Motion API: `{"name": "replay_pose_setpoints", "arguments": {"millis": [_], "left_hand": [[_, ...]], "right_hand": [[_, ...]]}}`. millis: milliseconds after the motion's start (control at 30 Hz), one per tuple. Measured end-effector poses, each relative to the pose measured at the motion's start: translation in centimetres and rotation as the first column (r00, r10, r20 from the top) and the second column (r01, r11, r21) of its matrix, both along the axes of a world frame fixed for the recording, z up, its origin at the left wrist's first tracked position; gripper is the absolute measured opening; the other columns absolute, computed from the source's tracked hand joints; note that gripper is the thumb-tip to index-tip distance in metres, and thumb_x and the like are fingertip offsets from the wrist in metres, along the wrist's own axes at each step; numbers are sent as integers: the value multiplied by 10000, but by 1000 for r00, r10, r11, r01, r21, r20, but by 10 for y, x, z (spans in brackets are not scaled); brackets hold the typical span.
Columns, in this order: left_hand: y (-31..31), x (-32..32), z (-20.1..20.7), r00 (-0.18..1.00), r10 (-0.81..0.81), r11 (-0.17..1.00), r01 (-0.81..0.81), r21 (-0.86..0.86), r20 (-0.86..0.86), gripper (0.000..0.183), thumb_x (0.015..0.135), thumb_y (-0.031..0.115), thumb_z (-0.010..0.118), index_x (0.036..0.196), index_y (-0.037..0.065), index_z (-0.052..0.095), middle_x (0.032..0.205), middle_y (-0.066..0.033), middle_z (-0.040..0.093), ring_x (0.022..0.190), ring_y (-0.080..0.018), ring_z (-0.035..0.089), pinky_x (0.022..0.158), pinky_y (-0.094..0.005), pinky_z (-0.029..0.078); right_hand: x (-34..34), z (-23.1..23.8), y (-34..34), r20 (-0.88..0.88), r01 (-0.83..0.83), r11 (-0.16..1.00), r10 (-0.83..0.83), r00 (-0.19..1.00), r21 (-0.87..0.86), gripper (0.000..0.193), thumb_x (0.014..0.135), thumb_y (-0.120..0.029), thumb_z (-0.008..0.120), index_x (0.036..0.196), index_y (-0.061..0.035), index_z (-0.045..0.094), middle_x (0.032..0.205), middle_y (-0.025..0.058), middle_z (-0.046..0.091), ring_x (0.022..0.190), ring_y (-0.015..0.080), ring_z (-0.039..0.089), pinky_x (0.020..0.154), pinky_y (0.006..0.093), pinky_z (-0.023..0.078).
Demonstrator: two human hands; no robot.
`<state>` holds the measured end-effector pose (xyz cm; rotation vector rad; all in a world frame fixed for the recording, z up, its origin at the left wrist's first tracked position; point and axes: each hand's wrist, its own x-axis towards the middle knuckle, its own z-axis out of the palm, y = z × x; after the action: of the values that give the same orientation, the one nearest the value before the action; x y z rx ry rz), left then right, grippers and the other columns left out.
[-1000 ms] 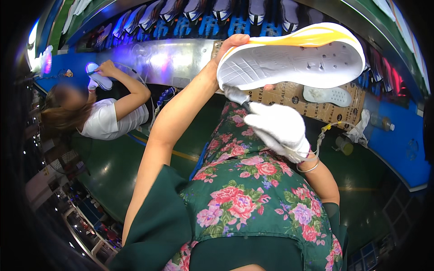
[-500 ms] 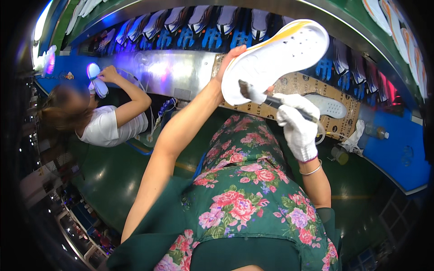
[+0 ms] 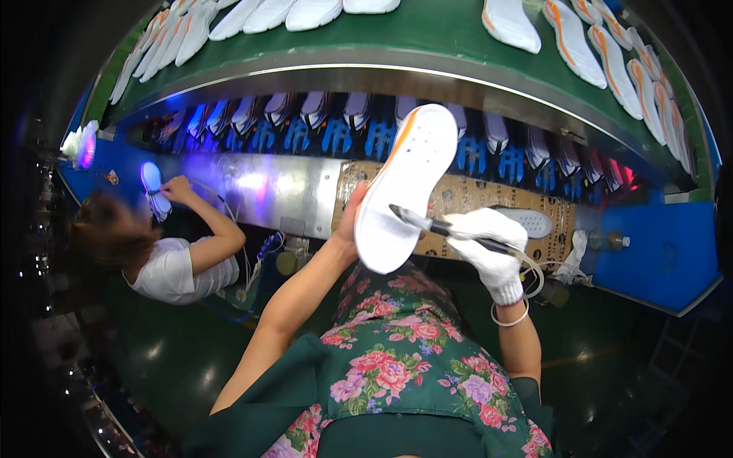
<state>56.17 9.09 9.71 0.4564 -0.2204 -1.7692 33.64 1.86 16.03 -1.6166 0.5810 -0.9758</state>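
Observation:
My bare left hand [image 3: 350,219] grips a white shoe sole [image 3: 411,172] with an orange stripe along its left edge. The sole stands tilted, its perforated end pointing up and away. Much of that hand is hidden behind the sole. In a white knit glove, my right hand [image 3: 490,243] is closed around a brush [image 3: 438,227] with a dark handle and a clear tube at its rear. The dark bristle tip is at the sole's middle; whether it touches cannot be told. A second sole, pale grey [image 3: 533,223], lies beyond my right hand on a cardboard sheet [image 3: 458,197].
Across the bench runs a green conveyor belt [image 3: 427,30] carrying several white soles. Shoe uppers on blue holders [image 3: 379,141] line up underneath. At left, a co-worker [image 3: 187,256] holds another sole. A bottle [image 3: 617,241] and white cloth [image 3: 574,252] sit at right.
The sole has swung more upright and come lower and left with my left hand. The brush has moved from its near end toward its middle. My view has tilted up, showing more belt.

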Motion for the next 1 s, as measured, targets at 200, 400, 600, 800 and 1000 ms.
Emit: {"name": "replay_pose_setpoints", "arguments": {"millis": [200, 400, 600, 800, 1000], "left_hand": [[-41, 32, 54, 973, -223, 841, 226, -491, 65, 1230, 666, 700, 777, 1540, 45, 212, 1404, -290, 414, 1094, -495, 571, 860, -582, 552], [-166, 38, 94, 946, -6, 968, -76, -241, -323, 879, 948, 692, 365, 1534, 52, 221, 1506, -319, 264, 1325, -540, 369, 1020, -561, 494], [-223, 30, 102, 878, 195, 973, -231, -31, -436, 623, 1055, 489, 313, 1504, 60, 261, 1484, -274, 285, 1358, -496, 347, 1049, -498, 502], [-217, 13, 115, 920, 209, 965, -249, -82, -330, 846, 1030, 519, 380, 1499, -114, 72, 1536, -340, 149, 1433, -435, 270, 1186, -486, 317], [-193, 57, 146, 707, 535, 845, -442, -303, 463, 596, 1000, 335, 500, 1393, -94, 371, 1373, -277, 487, 1321, -368, 471, 1105, -458, 426]], "right_hand": [[-40, -19, -3, 396, 111, 819, -386, 833, 563, 153, 806, 102, 615, 952, 90, 659, 957, 214, 683, 580, 145, 580, 487, 227, 445], [-19, -54, 7, 230, 143, 716, -396, 889, 683, 176, 822, 79, 684, 998, 73, 697, 882, 145, 706, 628, 128, 621, 529, 212, 470], [-6, -74, 17, 73, 260, 683, -417, 906, 683, 172, 825, 57, 698, 997, 60, 701, 766, 97, 672, 598, 134, 595, 531, 227, 452], [-9, -103, 23, -18, 303, 667, -398, 917, 680, 188, 822, 22, 737, 1009, 36, 727, 834, 79, 718, 652, 138, 671, 586, 231, 522], [-12, -112, 35, -22, 328, 623, -446, 895, 710, 172, 826, 4, 738, 995, 33, 728, 801, 70, 709, 625, 123, 648, 566, 223, 496]]}}
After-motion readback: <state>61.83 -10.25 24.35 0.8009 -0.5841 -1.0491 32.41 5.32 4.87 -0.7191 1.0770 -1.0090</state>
